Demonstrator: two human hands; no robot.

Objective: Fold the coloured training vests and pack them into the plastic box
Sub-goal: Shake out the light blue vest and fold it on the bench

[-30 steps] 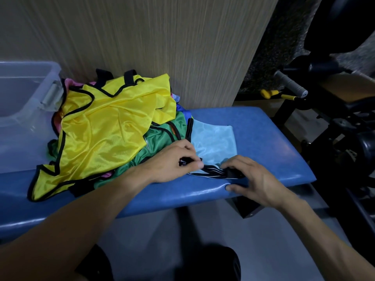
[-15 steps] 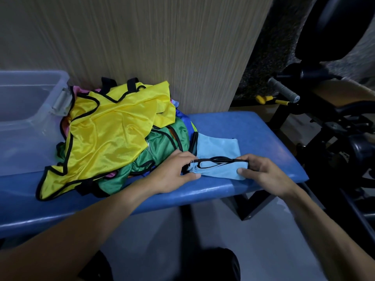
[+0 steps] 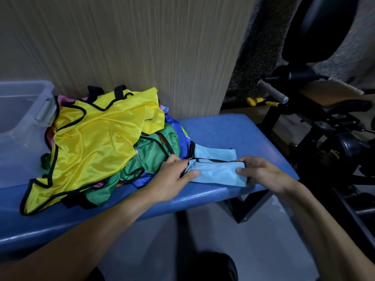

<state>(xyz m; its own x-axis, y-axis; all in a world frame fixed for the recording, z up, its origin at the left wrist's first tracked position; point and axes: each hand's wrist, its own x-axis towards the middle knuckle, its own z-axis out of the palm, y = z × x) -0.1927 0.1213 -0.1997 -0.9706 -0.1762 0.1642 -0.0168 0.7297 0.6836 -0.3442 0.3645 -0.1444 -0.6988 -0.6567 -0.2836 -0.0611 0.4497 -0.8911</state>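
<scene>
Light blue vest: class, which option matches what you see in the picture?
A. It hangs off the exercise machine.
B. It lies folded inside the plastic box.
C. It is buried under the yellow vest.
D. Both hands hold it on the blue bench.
D: the left hand and right hand pinch opposite ends of the light blue vest on the blue bench.

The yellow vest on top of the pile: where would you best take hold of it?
Probably by its two black shoulder straps at the far end of the yellow vest. They stand clear above the pile, so a hand coming from above could pinch them and lift the vest off the green vest beneath.
</scene>
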